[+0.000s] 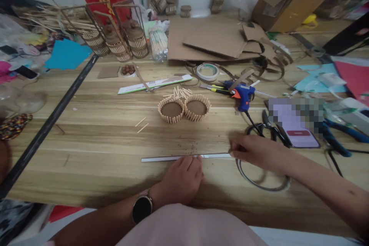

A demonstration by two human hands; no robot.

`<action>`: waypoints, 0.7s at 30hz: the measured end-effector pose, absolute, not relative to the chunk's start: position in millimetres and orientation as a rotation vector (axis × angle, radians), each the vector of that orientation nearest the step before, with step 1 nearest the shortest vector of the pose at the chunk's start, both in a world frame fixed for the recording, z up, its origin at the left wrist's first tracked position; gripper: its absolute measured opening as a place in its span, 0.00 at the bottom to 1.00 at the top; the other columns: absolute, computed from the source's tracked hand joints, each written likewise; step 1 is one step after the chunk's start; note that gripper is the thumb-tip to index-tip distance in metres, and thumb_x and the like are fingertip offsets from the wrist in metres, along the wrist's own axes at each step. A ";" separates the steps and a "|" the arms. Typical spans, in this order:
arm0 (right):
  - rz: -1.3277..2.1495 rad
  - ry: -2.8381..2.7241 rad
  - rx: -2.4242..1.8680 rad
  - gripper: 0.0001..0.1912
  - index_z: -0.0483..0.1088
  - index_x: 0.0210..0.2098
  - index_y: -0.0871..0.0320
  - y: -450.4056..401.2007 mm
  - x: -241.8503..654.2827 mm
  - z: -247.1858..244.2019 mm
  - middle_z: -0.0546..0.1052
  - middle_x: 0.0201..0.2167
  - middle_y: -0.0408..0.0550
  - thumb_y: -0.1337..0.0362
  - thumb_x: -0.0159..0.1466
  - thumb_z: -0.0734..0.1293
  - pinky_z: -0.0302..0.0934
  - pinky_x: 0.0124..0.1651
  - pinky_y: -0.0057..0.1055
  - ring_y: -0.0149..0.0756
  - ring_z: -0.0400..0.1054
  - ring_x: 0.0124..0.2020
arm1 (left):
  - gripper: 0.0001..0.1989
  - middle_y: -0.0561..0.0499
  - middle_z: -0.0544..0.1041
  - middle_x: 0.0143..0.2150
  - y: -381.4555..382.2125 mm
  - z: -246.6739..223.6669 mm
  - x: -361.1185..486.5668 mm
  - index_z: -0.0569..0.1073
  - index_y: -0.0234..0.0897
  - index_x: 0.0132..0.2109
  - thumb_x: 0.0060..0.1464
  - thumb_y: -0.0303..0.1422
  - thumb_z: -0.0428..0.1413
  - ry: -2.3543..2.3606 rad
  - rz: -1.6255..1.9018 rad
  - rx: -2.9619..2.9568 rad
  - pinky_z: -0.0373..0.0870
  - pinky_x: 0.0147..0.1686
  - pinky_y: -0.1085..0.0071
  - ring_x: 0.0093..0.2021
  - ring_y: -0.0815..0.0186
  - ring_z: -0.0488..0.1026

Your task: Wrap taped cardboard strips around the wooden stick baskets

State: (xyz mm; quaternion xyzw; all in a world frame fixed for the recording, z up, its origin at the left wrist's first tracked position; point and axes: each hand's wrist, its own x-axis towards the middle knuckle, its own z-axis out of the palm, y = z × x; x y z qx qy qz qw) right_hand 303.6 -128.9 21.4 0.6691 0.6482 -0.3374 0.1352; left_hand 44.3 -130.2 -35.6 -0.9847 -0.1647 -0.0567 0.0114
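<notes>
Beyond the left hand (183,177) and to its left lie two unused wooden sticks (141,122). That hand curls against the narrow strip (161,159) (pinching or only pressing, I cannot tell). Ahead of it, two round stick-walled baskets (172,110) look fully ringed, though unbanded. The right hand (255,153) pinches the strip's near end, a coil (271,189) beneath it.

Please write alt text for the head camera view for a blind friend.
A person's left hand touches a long, thin white strip on a pale wooden table; the right hand holds it farther right. Beyond are two round, brown-bottomed stick baskets and a blue-and-orange glue gun.
</notes>
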 end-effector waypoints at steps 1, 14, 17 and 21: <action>-0.973 1.878 1.936 0.10 0.70 0.27 0.55 -128.9 303.5 21.3 0.77 0.25 0.46 0.63 0.64 0.62 0.53 0.29 0.30 0.37 0.70 0.28 | 0.19 0.39 0.77 0.40 -130.2 -35.4 44.2 0.65 0.17 0.58 0.68 0.29 0.44 -0.516 -0.164 -3.075 0.70 0.39 0.66 0.41 0.59 0.73; -0.880 1.831 1.941 0.11 0.71 0.27 0.55 -129.1 301.2 15.9 0.78 0.27 0.48 0.62 0.64 0.61 0.52 0.29 0.29 0.37 0.71 0.29 | 0.19 0.41 0.75 0.37 -129.2 -33.3 44.8 0.66 0.17 0.58 0.69 0.30 0.42 -0.517 -0.218 -3.063 0.68 0.36 0.66 0.38 0.60 0.71; -0.847 1.834 1.945 0.11 0.70 0.27 0.55 -129.9 299.4 17.0 0.77 0.27 0.48 0.62 0.64 0.61 0.51 0.29 0.30 0.38 0.70 0.29 | 0.18 0.43 0.75 0.36 -128.1 -32.5 44.7 0.67 0.18 0.56 0.68 0.30 0.44 -0.544 -0.278 -3.053 0.69 0.35 0.66 0.37 0.60 0.71; -0.843 1.849 1.951 0.12 0.68 0.25 0.55 -131.5 296.8 27.0 0.77 0.27 0.47 0.63 0.65 0.61 0.50 0.29 0.30 0.38 0.70 0.29 | 0.10 0.45 0.74 0.35 -118.3 -25.0 44.5 0.72 0.27 0.47 0.65 0.27 0.49 -0.587 -0.266 -3.094 0.69 0.34 0.66 0.37 0.60 0.70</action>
